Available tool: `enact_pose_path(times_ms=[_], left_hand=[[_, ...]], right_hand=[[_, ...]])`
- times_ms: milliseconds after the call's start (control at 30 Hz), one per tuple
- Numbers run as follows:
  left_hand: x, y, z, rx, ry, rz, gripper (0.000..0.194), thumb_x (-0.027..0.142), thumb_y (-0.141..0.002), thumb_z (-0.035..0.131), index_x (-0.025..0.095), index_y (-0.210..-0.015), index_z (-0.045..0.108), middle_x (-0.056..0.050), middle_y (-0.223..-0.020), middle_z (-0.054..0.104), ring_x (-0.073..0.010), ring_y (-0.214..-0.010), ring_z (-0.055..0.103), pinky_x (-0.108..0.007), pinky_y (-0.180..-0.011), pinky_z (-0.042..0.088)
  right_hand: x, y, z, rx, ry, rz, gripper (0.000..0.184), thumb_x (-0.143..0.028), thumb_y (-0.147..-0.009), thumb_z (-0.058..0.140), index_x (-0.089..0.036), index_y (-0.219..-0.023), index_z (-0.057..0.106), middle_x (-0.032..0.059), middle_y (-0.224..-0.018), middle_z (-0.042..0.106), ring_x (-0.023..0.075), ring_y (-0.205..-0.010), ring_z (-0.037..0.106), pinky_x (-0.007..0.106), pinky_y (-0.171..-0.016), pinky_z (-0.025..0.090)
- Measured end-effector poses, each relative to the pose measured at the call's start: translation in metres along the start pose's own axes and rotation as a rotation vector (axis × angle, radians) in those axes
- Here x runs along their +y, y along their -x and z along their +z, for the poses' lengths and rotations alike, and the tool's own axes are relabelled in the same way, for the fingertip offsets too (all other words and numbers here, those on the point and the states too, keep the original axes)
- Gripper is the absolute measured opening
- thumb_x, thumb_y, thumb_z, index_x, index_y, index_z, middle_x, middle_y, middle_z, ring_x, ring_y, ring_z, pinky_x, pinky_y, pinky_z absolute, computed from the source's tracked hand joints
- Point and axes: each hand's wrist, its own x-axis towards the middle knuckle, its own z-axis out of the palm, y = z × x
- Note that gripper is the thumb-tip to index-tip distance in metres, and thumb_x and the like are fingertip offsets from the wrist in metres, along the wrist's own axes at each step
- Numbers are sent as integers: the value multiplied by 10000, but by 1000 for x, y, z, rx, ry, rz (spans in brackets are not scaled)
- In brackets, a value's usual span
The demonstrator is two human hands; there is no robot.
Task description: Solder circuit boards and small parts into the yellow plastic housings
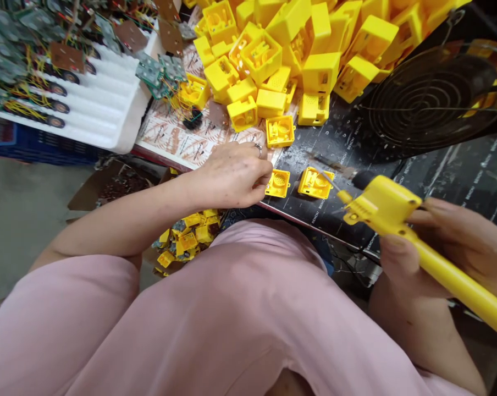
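Note:
My left hand is closed at the bench's near edge, its curled fingers on a small open yellow plastic case and hiding the case's left side. In my right hand is a yellow soldering gun, gripped by its body. Its dark barrel and tip point left, and a thin wire feed tube runs below the barrel. Just left of the tip, a second open case lies face up, apart from my left hand. Another open case sits farther back, beyond my left knuckles.
A large heap of yellow cases covers the back of the bench. At right stands a black fan with a round wire guard. A white foam tray at left holds wired circuit boards and small speakers. Below the bench, a box holds more yellow parts.

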Motion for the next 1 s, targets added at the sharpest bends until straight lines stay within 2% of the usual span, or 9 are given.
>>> enact_pose_path(times_ms=[100, 200, 367, 500, 567, 700, 767, 900, 1000], left_hand=[[-7, 7, -1, 24, 35, -11, 244, 316, -906, 528, 198, -982, 728, -78, -962, 745, -288, -937, 708, -381, -756, 476], [-22, 23, 4, 157, 181, -17, 354, 435, -948, 550, 189, -1160, 689, -88, -1076, 745, -276, -1013, 698, -388, -866, 525], [-27, 45, 50, 515, 253, 27, 443, 534, -990, 576, 148, -1187, 668, -150, -1245, 741, -300, -1201, 684, -454, -1034, 533], [-27, 54, 74, 704, 202, 117, 197, 234, -995, 557, 158, -1046, 731, -106, -1096, 812, -242, -1040, 769, -392, -942, 580], [-40, 70, 59, 610, 347, 128, 208, 201, -1000, 556, 164, -1041, 756, -73, -999, 828, -179, -902, 785, -288, -838, 591], [-79, 109, 4, 81, 456, 41, 313, 384, -999, 612, 255, -1243, 760, -33, -1059, 828, -154, -845, 777, -226, -746, 571], [-95, 108, -9, 106, 293, -110, 406, 485, -966, 618, 264, -1282, 742, -62, -1170, 800, -205, -969, 763, -291, -855, 575], [-106, 59, 3, 436, 81, -286, 406, 443, -964, 520, 277, -1263, 739, -85, -1387, 694, -300, -1300, 611, -459, -1109, 466], [-106, 27, 15, 432, 41, -303, 375, 357, -921, 536, 288, -1217, 756, -89, -1313, 716, -337, -1307, 573, -509, -1113, 433]], right_hand=[[4, -1, 15, 219, -68, 4, 506, -672, -903, 701, -343, -1284, 743, 49, -983, 760, 246, -795, 711, 416, -649, 610], [19, -5, 28, 317, -98, -74, 500, -661, -889, 731, -309, -1243, 764, 35, -956, 742, 183, -724, 663, 338, -619, 575], [33, -4, 26, 221, -124, -166, 535, -539, -926, 749, -330, -1410, 658, 36, -1089, 748, 190, -769, 733, 326, -617, 617], [39, -1, 20, -65, 111, -290, 400, -308, -1026, 638, -322, -1425, 634, -23, -861, 779, 161, -619, 730, 285, -627, 617], [45, -3, 22, -153, 192, -371, 353, -223, -1003, 660, -310, -1345, 672, -9, -962, 808, 162, -712, 769, 257, -701, 626], [52, -6, 36, -318, 44, -343, 564, -376, -872, 839, -284, -1375, 601, 96, -1333, 738, 292, -1226, 730, 420, -1035, 633], [50, -6, 44, -348, 32, -360, 684, -394, -827, 877, -292, -1421, 555, 111, -1376, 712, 311, -1266, 708, 465, -1051, 634], [40, -4, 57, -247, 89, -421, 680, -249, -816, 878, -280, -1414, 557, 99, -1337, 738, 278, -1195, 746, 408, -1013, 653], [35, -5, 59, -256, 137, -404, 651, -277, -817, 884, -265, -1388, 571, 108, -1347, 734, 273, -1203, 742, 393, -1021, 644]])
